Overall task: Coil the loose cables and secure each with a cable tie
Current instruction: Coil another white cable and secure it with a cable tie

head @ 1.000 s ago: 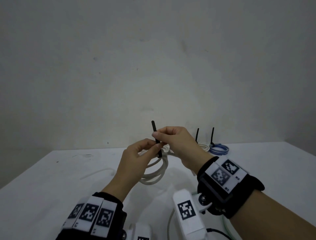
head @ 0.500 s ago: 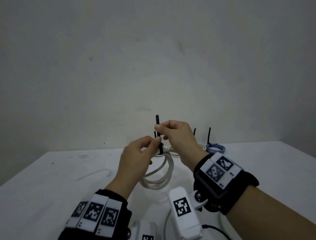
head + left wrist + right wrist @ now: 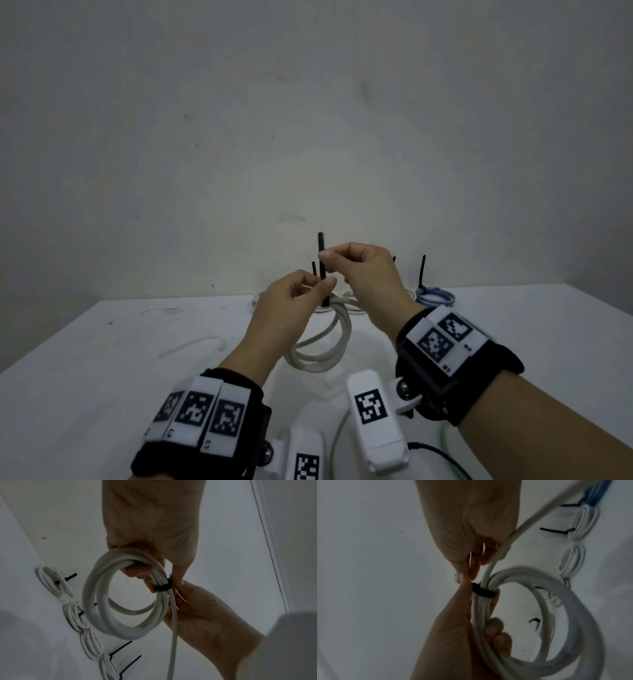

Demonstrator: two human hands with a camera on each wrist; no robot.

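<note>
While the left hand (image 3: 291, 308) holds the white cable coil (image 3: 325, 346) above the table (image 3: 85, 377), its fingers curl through the loops and its thumb and forefinger pinch at the black cable tie (image 3: 322, 270) where the band wraps the bundle; the right hand (image 3: 359, 274) pinches the tie's upright tail between thumb and forefinger, just above the left. One loose strand of the coil trails down toward the wrists. Beyond the hands, along the table's far edge by the wall (image 3: 308, 120), lie tied white coils (image 3: 89, 646) in a row and a blue coil (image 3: 435, 296), each with a black tie tail sticking up
</note>
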